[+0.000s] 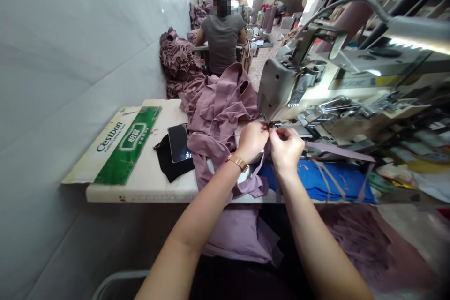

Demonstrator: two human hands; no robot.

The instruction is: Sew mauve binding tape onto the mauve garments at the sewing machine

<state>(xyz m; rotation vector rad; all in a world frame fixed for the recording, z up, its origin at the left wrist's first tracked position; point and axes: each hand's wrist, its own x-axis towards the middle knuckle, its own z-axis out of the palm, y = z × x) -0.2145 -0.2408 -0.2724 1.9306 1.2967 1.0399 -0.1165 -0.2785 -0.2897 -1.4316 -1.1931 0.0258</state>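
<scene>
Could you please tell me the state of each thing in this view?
Left hand, pinching a small dark piece
Right hand, pinching the same piece
Sewing machine, standing just beyond the hands
Mauve garment, crumpled on the table
Smartphone, lying on black cloth, screen dark
Blue cloth, spread under mauve strips

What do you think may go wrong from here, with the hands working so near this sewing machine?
The left hand and right hand work right beside the sewing machine, so fingers might be caught if it runs. The mauve fabric hangs over the table edge, and its weight could pull on the work. The phone lies on black cloth next to that fabric and might get dragged.
</scene>
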